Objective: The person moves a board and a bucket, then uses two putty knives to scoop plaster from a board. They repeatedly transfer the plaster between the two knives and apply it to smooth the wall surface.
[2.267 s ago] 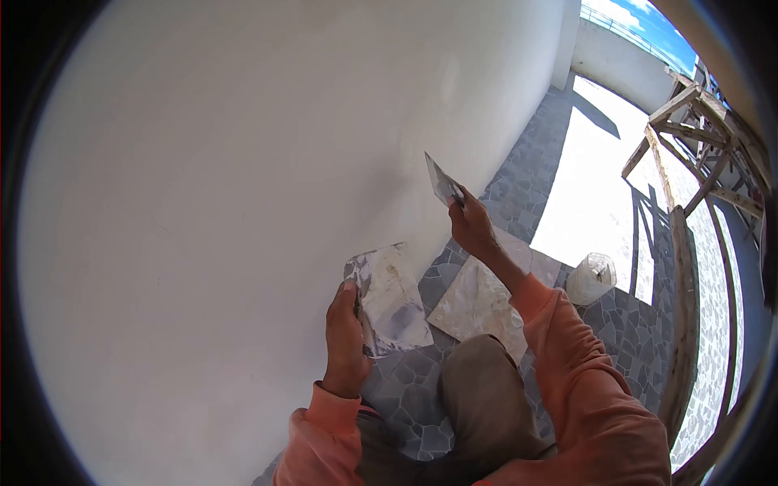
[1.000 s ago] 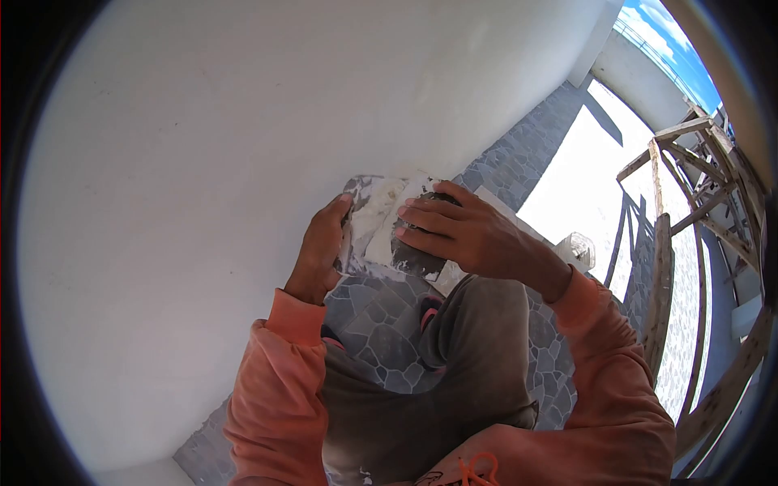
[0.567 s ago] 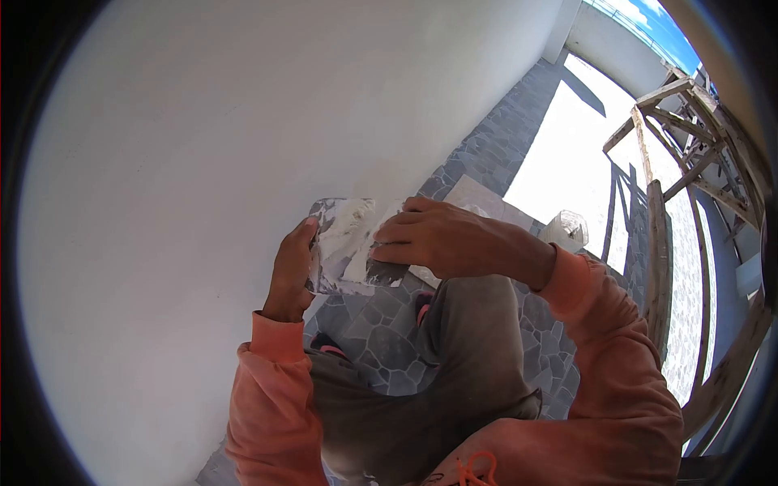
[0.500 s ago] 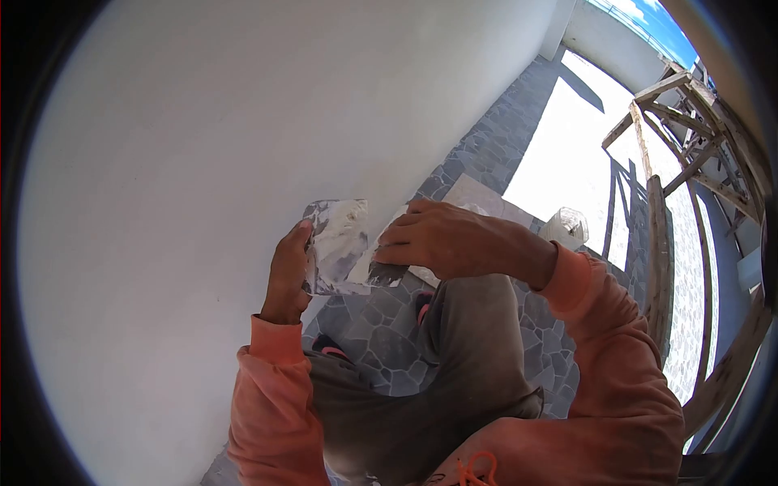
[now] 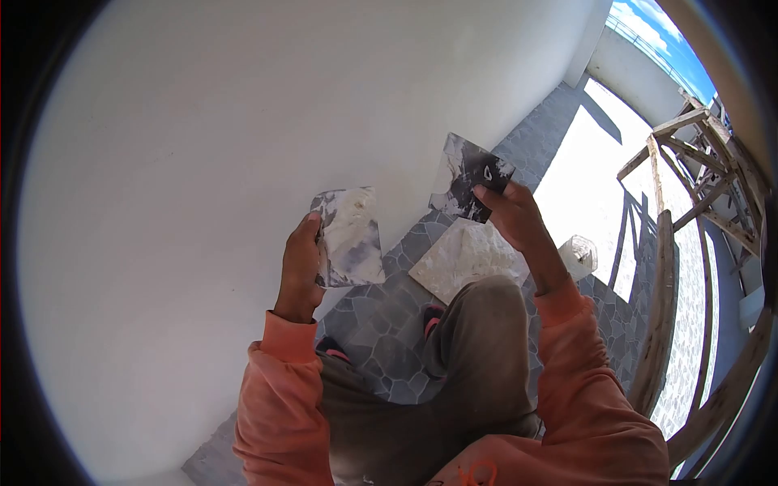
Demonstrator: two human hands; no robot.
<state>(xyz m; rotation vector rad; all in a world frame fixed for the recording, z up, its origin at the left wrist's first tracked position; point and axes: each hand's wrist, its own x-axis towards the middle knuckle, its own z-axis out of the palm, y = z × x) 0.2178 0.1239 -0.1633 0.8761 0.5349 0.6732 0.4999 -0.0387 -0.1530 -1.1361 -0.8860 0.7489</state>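
Observation:
My left hand [image 5: 298, 263] grips the left edge of a flat plate [image 5: 352, 235] smeared with white putty, thumb on top. In my right hand [image 5: 519, 220] is a putty scraper [image 5: 462, 174], a broad flat blade with a dark section and white smears, held up and tilted. The thumb presses on its dark part near a small hole. The two tools are apart, both in front of the white wall [image 5: 194, 178].
A pale, putty-marked board [image 5: 454, 263] lies on the grey stone-patterned floor [image 5: 369, 348] ahead of my knee. Beyond it is a whitish translucent container [image 5: 579, 256]. Wooden scaffolding [image 5: 660, 308] stands along the right, partly in bright sunlight.
My right hand has lifted the scraper off the plate and swung it up and to the right, its blade turned into view. My left hand keeps holding the plate, slightly shifted.

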